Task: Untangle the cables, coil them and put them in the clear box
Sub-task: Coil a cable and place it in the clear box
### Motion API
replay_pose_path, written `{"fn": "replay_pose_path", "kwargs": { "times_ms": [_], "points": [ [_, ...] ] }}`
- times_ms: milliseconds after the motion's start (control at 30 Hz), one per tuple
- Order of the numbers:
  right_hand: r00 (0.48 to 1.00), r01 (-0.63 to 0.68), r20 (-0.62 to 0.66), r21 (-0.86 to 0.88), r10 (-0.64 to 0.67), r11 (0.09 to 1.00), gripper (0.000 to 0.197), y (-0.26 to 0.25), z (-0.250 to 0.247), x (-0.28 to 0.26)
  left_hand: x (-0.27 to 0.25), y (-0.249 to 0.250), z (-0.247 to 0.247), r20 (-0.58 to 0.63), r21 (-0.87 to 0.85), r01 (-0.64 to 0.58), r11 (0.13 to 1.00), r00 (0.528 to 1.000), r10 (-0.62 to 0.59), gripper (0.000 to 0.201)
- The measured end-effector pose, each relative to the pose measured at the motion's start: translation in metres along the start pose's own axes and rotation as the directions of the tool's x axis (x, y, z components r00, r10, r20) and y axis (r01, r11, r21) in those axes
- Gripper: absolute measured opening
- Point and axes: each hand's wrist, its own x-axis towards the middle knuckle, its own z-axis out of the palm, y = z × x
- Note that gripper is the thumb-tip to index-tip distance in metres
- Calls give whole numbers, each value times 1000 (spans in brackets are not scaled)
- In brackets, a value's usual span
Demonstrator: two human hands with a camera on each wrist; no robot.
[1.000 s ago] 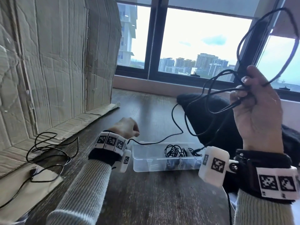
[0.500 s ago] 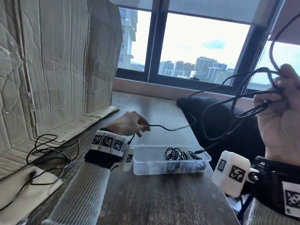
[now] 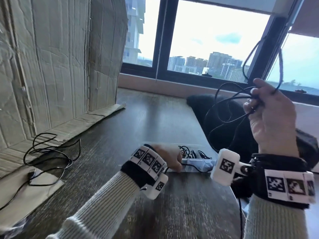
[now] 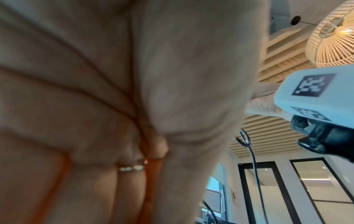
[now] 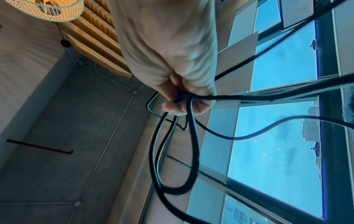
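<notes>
In the right of the head view, the person's right hand [image 3: 271, 116] is raised in front of the window, its fingers [image 3: 255, 91] curled round several gathered loops of a thin black cable [image 3: 224, 107]. The loops bunch where the thumb and fingertips pinch them; one loop rises above the hand toward the upper right of the frame, and others droop below and to the left of it, over a dark cushion [image 3: 224, 135]. The right wrist view shows the same grip: the cable [image 5: 193, 151] passes between the closed fingers [image 5: 178, 106] at the frame's centre, with long loops falling from them toward the bottom.

Low in the middle of the head view, the left hand [image 3: 170, 157] sits at the near left corner of a clear rectangular plastic box [image 3: 195, 163] on the dark wooden surface [image 3: 155, 118]. Its fingers are curled, and a strand of the black cable runs from them rightward along the box's near edge. In the left wrist view the palm [image 4: 134, 91] fills the frame, blurred, so the grip itself cannot be made out there. Inside the box lies a small bundle of coiled black cables [image 3: 188, 152].

At the left of the head view, a loose black cable [image 3: 50, 152] lies sprawled across the surface and a sheet of creased cardboard [image 3: 51, 66] that stands along the frame's left side.
</notes>
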Motion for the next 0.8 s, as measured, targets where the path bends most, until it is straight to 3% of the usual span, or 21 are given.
{"fn": "replay_pose_path", "kwargs": {
  "times_ms": [100,233,367,467,567,633,667,733,800],
  "points": [
    [996,-58,66,10,57,998,18,6,11,-4,2,-14,-2,-140,22,69,997,988,-66,25],
    [973,-123,195,-28,126,992,20,17,27,-11,-1,-35,-9,-274,-101,146,984,947,-169,25],
    [930,-58,328,-311,164,949,21,24,35,-17,-18,-58,-29,-289,-225,154,962,932,-217,16],
    [858,37,442,-560,261,828,22,31,39,-21,-36,-71,-47,-368,-335,140,932,891,-266,13],
    [732,191,484,-821,480,538,29,44,42,-25,-51,-80,-61,-567,-212,274,938,748,-346,20],
    [602,363,490,-871,631,329,37,51,43,-28,-61,-83,-66,-640,-195,447,873,617,-459,26],
    [530,432,488,-859,694,275,40,53,44,-31,-65,-85,-68,-659,-219,523,823,543,-521,28],
    [429,474,491,-837,758,274,40,52,48,-37,-73,-88,-71,-696,-307,597,741,391,-603,32],
    [411,390,528,-839,743,380,35,49,51,-41,-82,-93,-75,-746,-402,572,715,248,-618,33]
  ]
}}
